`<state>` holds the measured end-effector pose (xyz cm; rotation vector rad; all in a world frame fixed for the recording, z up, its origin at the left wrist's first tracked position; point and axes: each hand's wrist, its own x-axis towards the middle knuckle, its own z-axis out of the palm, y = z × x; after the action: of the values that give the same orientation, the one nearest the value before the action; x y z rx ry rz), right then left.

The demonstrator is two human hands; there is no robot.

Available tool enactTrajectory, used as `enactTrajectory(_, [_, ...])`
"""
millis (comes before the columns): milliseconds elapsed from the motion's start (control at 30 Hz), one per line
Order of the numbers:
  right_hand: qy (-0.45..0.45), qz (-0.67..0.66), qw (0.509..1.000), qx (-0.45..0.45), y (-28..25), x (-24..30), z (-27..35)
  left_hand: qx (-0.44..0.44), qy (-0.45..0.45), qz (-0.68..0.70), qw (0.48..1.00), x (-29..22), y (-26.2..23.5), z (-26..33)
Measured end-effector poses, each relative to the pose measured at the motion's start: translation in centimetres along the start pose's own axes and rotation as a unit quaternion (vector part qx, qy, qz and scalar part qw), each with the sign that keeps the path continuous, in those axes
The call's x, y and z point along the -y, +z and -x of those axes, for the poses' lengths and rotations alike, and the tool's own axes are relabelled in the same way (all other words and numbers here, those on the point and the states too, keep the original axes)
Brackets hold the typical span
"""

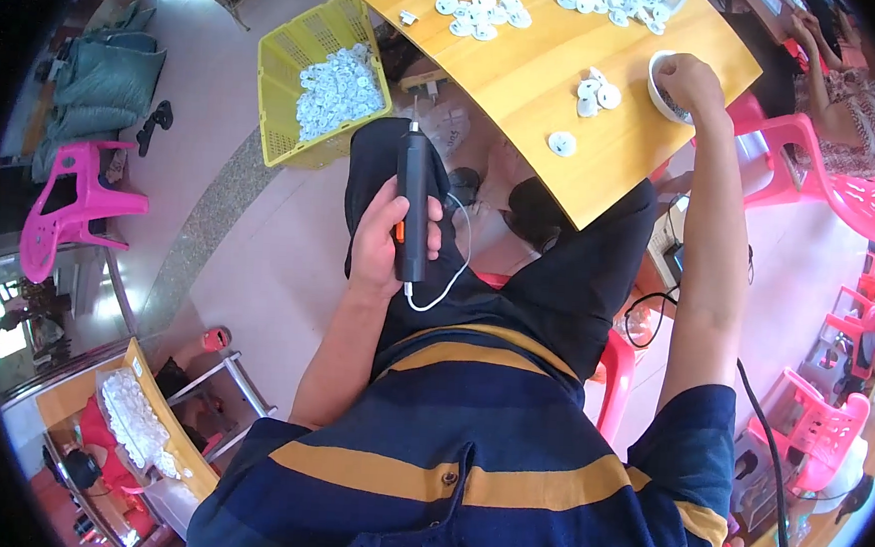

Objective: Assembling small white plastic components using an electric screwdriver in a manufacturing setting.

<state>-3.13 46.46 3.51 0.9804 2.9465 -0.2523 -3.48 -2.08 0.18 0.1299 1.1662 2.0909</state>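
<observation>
My left hand (382, 232) is wrapped round a black electric screwdriver (414, 207) with an orange switch, held upright over my lap with its bit pointing away from me. A white cable runs from its lower end. My right hand (692, 84) reaches into a white bowl (660, 97) at the table's right side. Its fingers are bent together inside the bowl, over small dark pieces; whether they pinch any is hidden. Left of the bowl lie a few round white plastic parts (597, 93), and a single round white part (562, 144) sits nearer the table's edge.
Many more white parts (484, 9) cover the far side of the wooden table (530, 74). A yellow crate (273, 93) full of white pieces stands on the floor to the left. Pink chairs (86, 197) stand around. Another person (843, 113) sits at the far right.
</observation>
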Motion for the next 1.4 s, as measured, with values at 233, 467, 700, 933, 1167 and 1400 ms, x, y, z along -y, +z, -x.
enactTrajectory(233, [-0.002,0.002,1.000,-0.001,-0.3,-0.1,0.7,-0.006,-0.008,-0.004,1.000,0.1,0.0,0.0])
enactTrajectory(467, [0.023,-0.234,0.956,-0.175,-2.1,-0.4,3.7,0.022,-0.017,-0.009,1.000,0.2,1.0,0.4])
enactTrajectory(700, [0.010,-0.677,0.714,-0.179,0.6,7.2,11.9,0.035,0.019,-0.018,0.999,-0.3,0.5,0.5])
enactTrajectory(933, [0.014,-0.731,0.681,-0.041,5.4,11.8,18.6,0.105,-0.010,-0.007,0.994,0.1,1.8,1.4])
enactTrajectory(1167, [0.011,-0.785,0.618,0.042,6.7,12.6,21.4,0.215,-0.078,-0.046,0.972,1.6,3.0,2.4])
enactTrajectory(1400, [-0.004,-0.808,0.576,0.126,7.8,11.1,21.2,0.211,-0.075,-0.140,0.964,1.4,3.4,2.6])
